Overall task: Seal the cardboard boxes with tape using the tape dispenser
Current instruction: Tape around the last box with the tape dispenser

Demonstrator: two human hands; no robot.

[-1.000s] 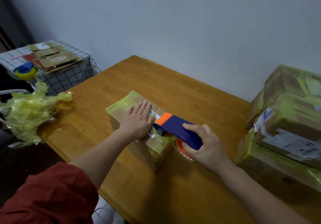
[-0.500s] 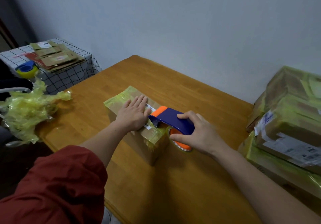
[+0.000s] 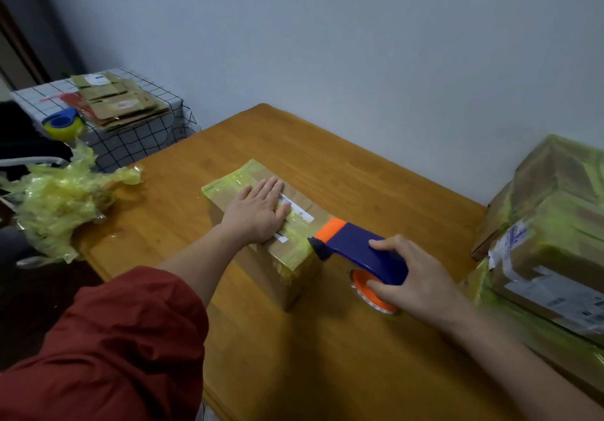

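Sealing is proceeding on one small cardboard box (image 3: 261,277), which is sitting near the middle of the wooden table (image 3: 343,165). The left hand (image 3: 258,211) is lying flat on the box top, fingers straight and together, pressing down on the yellowish tape (image 3: 294,247) and the white label (image 3: 299,209) (part of the label is hidden under the palm). The right hand (image 3: 415,277) is gripping the tape dispenser (image 3: 356,247), fingers curling over its blue body and the thumb tucking beneath, beside the orange roll (image 3: 366,290). The dispenser's orange-tipped nose is sitting at the box's right-hand top edge, while the body and roll are hanging out past that edge, above the table. Whether a fresh strip is spanning from nose to box cannot be told.

Judgement: the person appears to be finishing a strip across the top, right where it is turning over the edge. The next move is calling for drawing the dispenser down the side face so the tape is lapping onto it, then tilting the blade to cut, with the flat hand bracing the box against the pull.

Other taped boxes (image 3: 549,224) are standing stacked at the right, well apart from the work; crumpled yellow film (image 3: 62,205) is lying at the table's left edge
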